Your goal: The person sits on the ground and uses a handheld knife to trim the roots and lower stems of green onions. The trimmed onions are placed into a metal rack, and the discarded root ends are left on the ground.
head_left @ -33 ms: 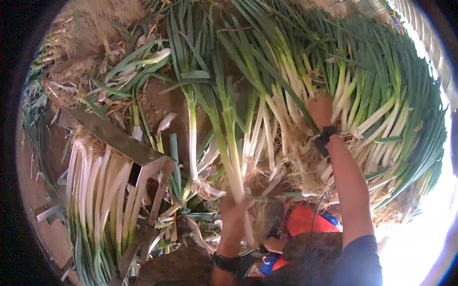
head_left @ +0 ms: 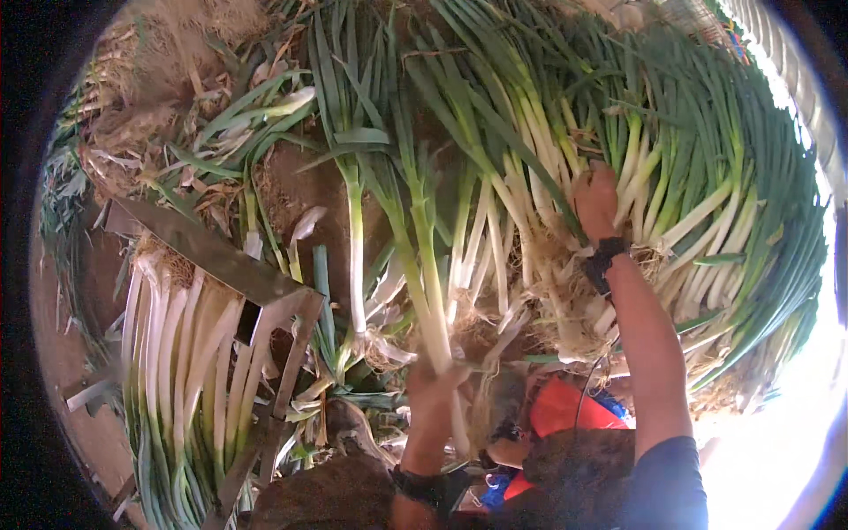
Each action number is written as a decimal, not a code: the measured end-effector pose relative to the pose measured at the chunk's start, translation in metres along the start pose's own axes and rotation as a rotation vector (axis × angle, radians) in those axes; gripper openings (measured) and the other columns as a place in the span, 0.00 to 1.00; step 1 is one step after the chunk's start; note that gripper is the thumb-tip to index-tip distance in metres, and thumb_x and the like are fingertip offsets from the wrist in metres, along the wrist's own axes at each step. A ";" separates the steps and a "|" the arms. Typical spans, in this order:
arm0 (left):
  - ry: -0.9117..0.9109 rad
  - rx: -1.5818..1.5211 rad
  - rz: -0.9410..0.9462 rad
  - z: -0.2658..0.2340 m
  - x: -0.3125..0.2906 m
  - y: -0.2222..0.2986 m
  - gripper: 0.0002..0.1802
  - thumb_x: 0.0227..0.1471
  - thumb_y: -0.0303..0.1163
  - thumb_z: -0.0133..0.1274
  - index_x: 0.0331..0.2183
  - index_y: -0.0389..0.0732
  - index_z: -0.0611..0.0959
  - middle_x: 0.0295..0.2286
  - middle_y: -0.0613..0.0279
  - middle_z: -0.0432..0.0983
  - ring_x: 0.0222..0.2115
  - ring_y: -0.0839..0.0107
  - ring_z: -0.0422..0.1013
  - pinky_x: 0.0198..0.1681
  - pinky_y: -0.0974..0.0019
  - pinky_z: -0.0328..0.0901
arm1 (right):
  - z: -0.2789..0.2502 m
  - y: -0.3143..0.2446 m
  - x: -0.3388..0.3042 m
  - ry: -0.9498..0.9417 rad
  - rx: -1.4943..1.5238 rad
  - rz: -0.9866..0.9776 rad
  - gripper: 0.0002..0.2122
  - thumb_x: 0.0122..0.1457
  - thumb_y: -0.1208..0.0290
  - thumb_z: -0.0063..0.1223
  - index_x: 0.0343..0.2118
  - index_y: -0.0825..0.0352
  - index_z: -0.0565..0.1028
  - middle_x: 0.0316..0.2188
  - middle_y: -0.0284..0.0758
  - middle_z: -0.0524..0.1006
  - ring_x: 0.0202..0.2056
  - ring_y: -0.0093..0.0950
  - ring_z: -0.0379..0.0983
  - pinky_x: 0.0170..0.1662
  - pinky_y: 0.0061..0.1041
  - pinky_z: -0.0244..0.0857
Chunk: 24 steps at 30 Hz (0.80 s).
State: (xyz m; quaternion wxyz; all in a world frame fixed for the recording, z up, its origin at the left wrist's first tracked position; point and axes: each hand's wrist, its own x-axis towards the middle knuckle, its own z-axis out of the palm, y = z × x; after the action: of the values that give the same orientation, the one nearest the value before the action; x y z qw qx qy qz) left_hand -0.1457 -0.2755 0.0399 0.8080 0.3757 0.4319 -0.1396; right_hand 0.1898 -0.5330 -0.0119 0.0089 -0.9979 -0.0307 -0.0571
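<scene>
My left hand [head_left: 431,393] is closed round the white lower stalk of a long green onion [head_left: 424,274]. Its green leaves stretch up and away, and its root end hangs below my fist. Farther off to the right, my right hand [head_left: 597,199] reaches into a pile of green onions [head_left: 698,168]. The fingers there are curled in against the stalks; which stalk lies in them is partly hidden. Another green onion [head_left: 356,256] lies just left of the one in my left hand.
At the left, a metal frame [head_left: 221,261] holds a bundle of green onions [head_left: 177,353], roots at the top. Stripped leaves and dry skins [head_left: 256,115] litter the brown ground behind it. Something red [head_left: 570,406] shows between my forearms.
</scene>
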 end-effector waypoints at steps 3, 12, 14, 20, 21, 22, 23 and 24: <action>-0.002 0.000 -0.016 0.001 0.004 0.003 0.19 0.49 0.26 0.60 0.44 0.32 0.76 0.25 0.62 0.77 0.19 0.75 0.73 0.20 0.71 0.69 | -0.016 -0.024 -0.046 0.082 0.173 -0.297 0.21 0.63 0.66 0.55 0.56 0.71 0.70 0.51 0.51 0.75 0.49 0.50 0.74 0.55 0.45 0.69; -0.026 -0.044 0.040 -0.014 -0.003 -0.012 0.19 0.47 0.29 0.63 0.42 0.32 0.80 0.29 0.57 0.81 0.28 0.67 0.78 0.31 0.67 0.73 | -0.021 -0.082 -0.110 -0.603 0.069 -0.263 0.31 0.58 0.60 0.61 0.61 0.74 0.68 0.45 0.52 0.78 0.40 0.38 0.80 0.45 0.38 0.74; -0.035 -0.117 0.083 -0.019 -0.001 -0.017 0.19 0.48 0.27 0.61 0.43 0.32 0.80 0.31 0.57 0.81 0.31 0.68 0.78 0.36 0.67 0.72 | -0.036 -0.093 -0.114 -0.697 0.369 -0.194 0.32 0.57 0.61 0.63 0.61 0.75 0.68 0.40 0.50 0.80 0.31 0.34 0.80 0.37 0.36 0.75; -0.011 -0.113 0.052 -0.026 -0.003 -0.021 0.28 0.47 0.27 0.61 0.51 0.29 0.78 0.44 0.50 0.79 0.40 0.64 0.77 0.47 0.61 0.73 | -0.049 -0.137 -0.144 -0.947 1.007 0.058 0.34 0.57 0.64 0.67 0.63 0.74 0.66 0.34 0.40 0.80 0.26 0.24 0.76 0.26 0.27 0.70; -0.020 -0.094 0.031 -0.026 -0.006 -0.017 0.29 0.47 0.28 0.62 0.52 0.29 0.77 0.47 0.50 0.77 0.42 0.63 0.77 0.48 0.60 0.75 | -0.048 -0.137 -0.150 -1.039 0.860 0.011 0.34 0.59 0.64 0.65 0.65 0.74 0.64 0.38 0.43 0.81 0.34 0.24 0.79 0.27 0.25 0.73; -0.011 -0.085 0.029 -0.026 -0.012 -0.010 0.30 0.47 0.28 0.62 0.52 0.29 0.77 0.47 0.51 0.77 0.43 0.64 0.76 0.49 0.61 0.73 | -0.042 -0.141 -0.158 -1.064 1.006 -0.026 0.34 0.59 0.63 0.65 0.65 0.72 0.65 0.41 0.43 0.81 0.36 0.24 0.79 0.29 0.25 0.75; 0.006 -0.065 -0.008 -0.027 -0.019 -0.001 0.30 0.47 0.28 0.62 0.52 0.29 0.77 0.46 0.51 0.78 0.43 0.64 0.76 0.50 0.62 0.72 | -0.038 -0.141 -0.165 -1.044 1.152 -0.068 0.33 0.60 0.62 0.65 0.65 0.70 0.65 0.44 0.44 0.81 0.38 0.25 0.79 0.30 0.25 0.76; 0.019 -0.044 -0.044 -0.027 -0.026 0.010 0.30 0.46 0.29 0.62 0.52 0.30 0.78 0.45 0.52 0.78 0.43 0.65 0.75 0.51 0.63 0.71 | -0.032 -0.139 -0.168 -1.045 1.134 -0.090 0.33 0.60 0.61 0.65 0.66 0.68 0.66 0.47 0.44 0.79 0.40 0.27 0.79 0.33 0.26 0.76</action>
State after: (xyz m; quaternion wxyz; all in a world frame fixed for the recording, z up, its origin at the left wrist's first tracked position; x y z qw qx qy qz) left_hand -0.1720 -0.2518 0.0563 0.8085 0.3496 0.4508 -0.1445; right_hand 0.0109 -0.4053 0.0024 0.5006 -0.7359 -0.0960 0.4456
